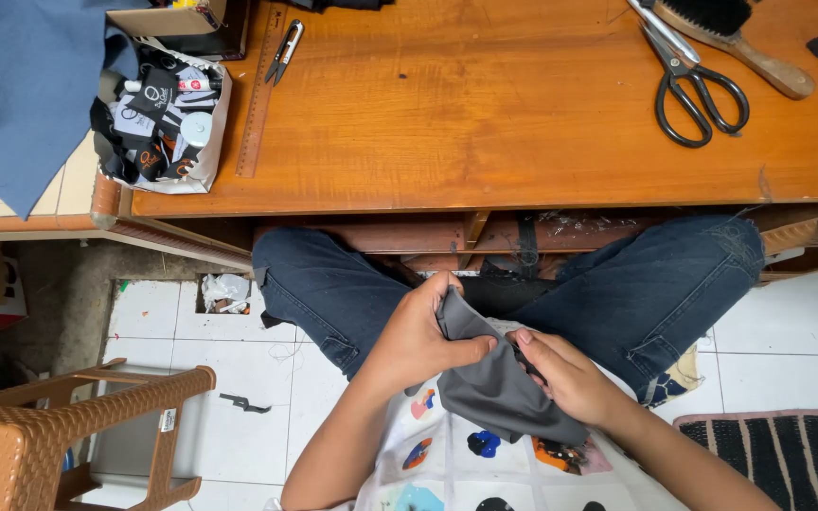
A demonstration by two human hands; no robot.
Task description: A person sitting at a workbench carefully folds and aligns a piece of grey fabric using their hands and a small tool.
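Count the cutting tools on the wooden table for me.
2. Large black-handled scissors lie at the table's far right, beside a wooden brush. Small thread snips lie at far left on a wooden ruler. More may lie out of frame.

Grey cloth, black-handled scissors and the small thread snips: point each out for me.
grey cloth (pixel 494 383), head view, on its middle fold in the lap.
black-handled scissors (pixel 682 68), head view, near the pivot.
thread snips (pixel 283 52), head view, on the middle of the body.

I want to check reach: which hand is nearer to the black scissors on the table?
Right. The right hand is below the black scissors, slightly left; the left hand is farther left.
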